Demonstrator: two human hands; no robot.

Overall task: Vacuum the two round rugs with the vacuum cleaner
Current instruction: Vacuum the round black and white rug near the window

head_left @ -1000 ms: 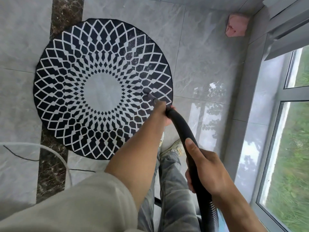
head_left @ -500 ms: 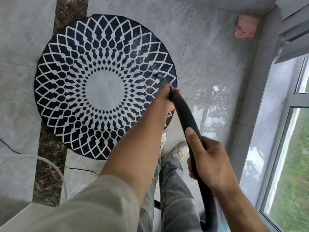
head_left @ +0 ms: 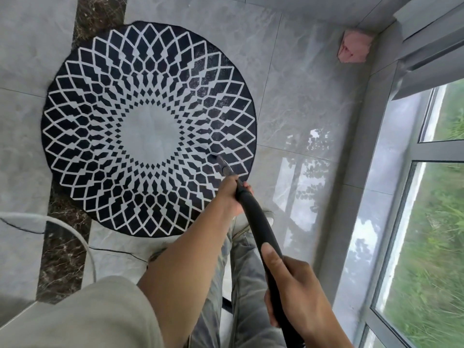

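The left hand [head_left: 227,194] is curled round the front end of the black vacuum hose [head_left: 259,224], just behind the narrow nozzle [head_left: 222,163], with fingertips showing on the far side of the tube. The right hand [head_left: 298,295] grips the same hose further back, close to the body, thumb laid along the top and fingers wrapped under it. So both hands hold the hose, which runs straight between them and slants down to the floor. A beige sleeve [head_left: 88,315] covers the left upper arm, and grey jeans [head_left: 247,285] and a pale shoe [head_left: 269,214] show beneath the hose.

The nozzle tip touches the round rug [head_left: 100,121] on its right side, in the black-and-white diamond band between the plain pale centre and the dark rim. The rug lies flat on the grey tiled floor [head_left: 301,96], its left part over a dark marble strip [head_left: 62,259]. A white cable [head_left: 84,243] arcs over that strip near the rug's near edge, and a thin black cord [head_left: 113,250] trails beside it. A pink block [head_left: 354,47] sits in the far corner, and a window [head_left: 426,234] runs along the right wall, with grass outside
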